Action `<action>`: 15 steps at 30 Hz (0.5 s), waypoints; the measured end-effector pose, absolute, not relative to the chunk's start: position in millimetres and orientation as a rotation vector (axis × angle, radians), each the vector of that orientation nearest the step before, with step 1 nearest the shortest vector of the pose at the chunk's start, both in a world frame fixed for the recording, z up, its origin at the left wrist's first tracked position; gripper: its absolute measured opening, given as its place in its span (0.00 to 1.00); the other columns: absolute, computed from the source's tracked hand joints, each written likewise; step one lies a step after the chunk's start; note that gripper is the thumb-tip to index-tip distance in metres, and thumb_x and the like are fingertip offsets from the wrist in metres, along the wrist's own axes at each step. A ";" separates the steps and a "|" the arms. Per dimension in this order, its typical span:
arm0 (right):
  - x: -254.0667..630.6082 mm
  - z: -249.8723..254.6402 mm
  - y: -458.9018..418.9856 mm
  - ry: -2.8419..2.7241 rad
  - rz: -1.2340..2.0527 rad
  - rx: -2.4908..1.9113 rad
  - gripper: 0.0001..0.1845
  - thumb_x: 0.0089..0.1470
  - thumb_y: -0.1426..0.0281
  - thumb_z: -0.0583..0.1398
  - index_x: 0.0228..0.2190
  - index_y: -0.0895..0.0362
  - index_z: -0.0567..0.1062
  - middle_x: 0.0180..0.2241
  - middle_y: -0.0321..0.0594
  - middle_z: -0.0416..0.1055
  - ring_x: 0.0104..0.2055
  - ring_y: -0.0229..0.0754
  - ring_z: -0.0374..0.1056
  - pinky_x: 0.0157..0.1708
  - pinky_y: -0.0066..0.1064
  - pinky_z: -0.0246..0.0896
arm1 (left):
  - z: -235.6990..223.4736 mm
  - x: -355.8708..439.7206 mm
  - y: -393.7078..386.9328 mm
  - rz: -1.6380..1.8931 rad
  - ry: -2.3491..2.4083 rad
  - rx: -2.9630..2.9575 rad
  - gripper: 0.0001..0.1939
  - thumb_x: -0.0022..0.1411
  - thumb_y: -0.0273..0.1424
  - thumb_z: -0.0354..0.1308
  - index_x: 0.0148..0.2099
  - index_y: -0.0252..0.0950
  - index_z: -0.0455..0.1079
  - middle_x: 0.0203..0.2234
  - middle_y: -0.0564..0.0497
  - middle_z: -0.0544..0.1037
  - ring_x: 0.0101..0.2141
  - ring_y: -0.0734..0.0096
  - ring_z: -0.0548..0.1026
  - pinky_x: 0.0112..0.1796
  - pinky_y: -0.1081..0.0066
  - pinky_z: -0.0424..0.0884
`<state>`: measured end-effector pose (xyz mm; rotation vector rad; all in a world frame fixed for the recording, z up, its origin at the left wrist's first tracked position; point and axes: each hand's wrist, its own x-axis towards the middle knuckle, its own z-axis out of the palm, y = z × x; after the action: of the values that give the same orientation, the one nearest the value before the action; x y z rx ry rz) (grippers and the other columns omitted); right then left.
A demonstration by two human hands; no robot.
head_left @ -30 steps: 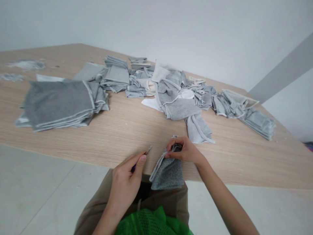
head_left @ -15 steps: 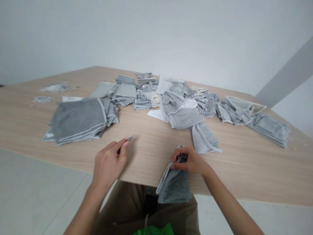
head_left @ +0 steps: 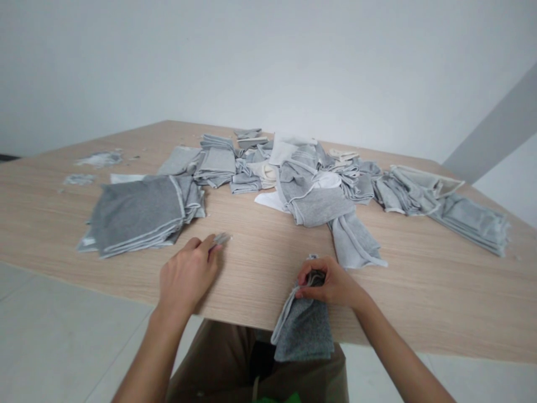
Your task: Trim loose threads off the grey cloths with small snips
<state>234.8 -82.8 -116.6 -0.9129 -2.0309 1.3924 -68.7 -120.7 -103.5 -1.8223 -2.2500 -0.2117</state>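
My left hand (head_left: 189, 275) is closed around a small pointed metal tool (head_left: 221, 239), held just above the tabletop; the tip is blurred and most of its body is hidden in my fingers. My right hand (head_left: 329, 281) pinches the upper end of a folded dark grey cloth piece (head_left: 304, 330) with a pale edge. The lower part of this cloth hangs past the near table edge, over my lap. Beyond my left hand lies a stack of grey cloth pieces (head_left: 138, 210) with white edging. A loose grey cloth piece (head_left: 354, 240) lies beyond my right hand.
A jumbled heap of grey and white cloth pieces (head_left: 316, 201) covers the middle of the wooden table (head_left: 251, 280). Folded stacks (head_left: 472, 221) lie at the right, and another stack (head_left: 216, 162) stands left of the heap. Whitish scraps (head_left: 98, 159) are at the far left. A wall is behind.
The tool in my left hand has tilted and looks blurred. My right hand keeps its pinch on the dark grey cloth. The whole view has shifted slightly.
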 end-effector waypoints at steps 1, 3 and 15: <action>235.0 -116.6 -83.0 -2.033 1.387 -0.917 0.14 0.42 0.63 0.72 0.27 0.58 0.77 0.26 0.36 0.73 0.29 0.37 0.67 0.30 0.27 0.61 | -102.1 -68.3 -122.0 -0.234 -2.232 -1.810 0.23 0.70 0.43 0.38 0.57 0.42 0.66 0.41 0.44 0.76 0.33 0.53 0.77 0.25 0.65 0.59; 235.4 -116.7 -83.3 -2.033 1.378 -0.925 0.15 0.42 0.61 0.72 0.27 0.58 0.77 0.26 0.36 0.73 0.29 0.37 0.67 0.30 0.28 0.61 | -101.4 -68.5 -123.7 -0.273 -2.211 -1.798 0.24 0.70 0.43 0.38 0.59 0.41 0.64 0.42 0.44 0.76 0.33 0.54 0.77 0.25 0.65 0.60; 235.3 -114.7 -83.4 -2.042 1.366 -0.906 0.17 0.39 0.60 0.73 0.27 0.58 0.77 0.26 0.35 0.73 0.29 0.37 0.67 0.29 0.27 0.61 | -113.4 -20.9 -181.8 -1.371 -2.120 -2.343 0.17 0.65 0.42 0.55 0.55 0.48 0.71 0.42 0.53 0.78 0.38 0.67 0.77 0.35 0.71 0.71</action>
<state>235.3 -83.4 -114.7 -0.9056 -2.0422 1.3655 -20.9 -181.8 -113.4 -2.3428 -2.1196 -1.3711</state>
